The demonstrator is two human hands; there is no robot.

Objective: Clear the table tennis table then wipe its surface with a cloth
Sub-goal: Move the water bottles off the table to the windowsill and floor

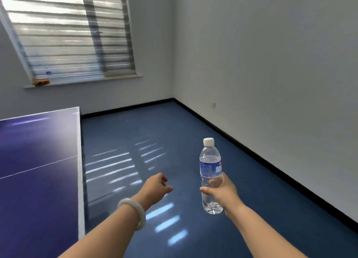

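Observation:
My right hand (pixel 222 191) grips a clear water bottle (pixel 210 164) with a blue label and white cap, held upright over the blue floor. My left hand (pixel 155 188), a pale bangle on its wrist, hangs empty with loosely curled fingers to the right of the table. The blue table tennis table (pixel 38 160) fills the lower left; its white-edged corner and centre line show, and the part in view is bare. No cloth is in view.
Blue floor (pixel 155 141) stretches ahead to grey walls with a black skirting. A window with blinds sits at upper left; its sill (pixel 83 81) holds a small orange-brown object (pixel 41 81) and something blue.

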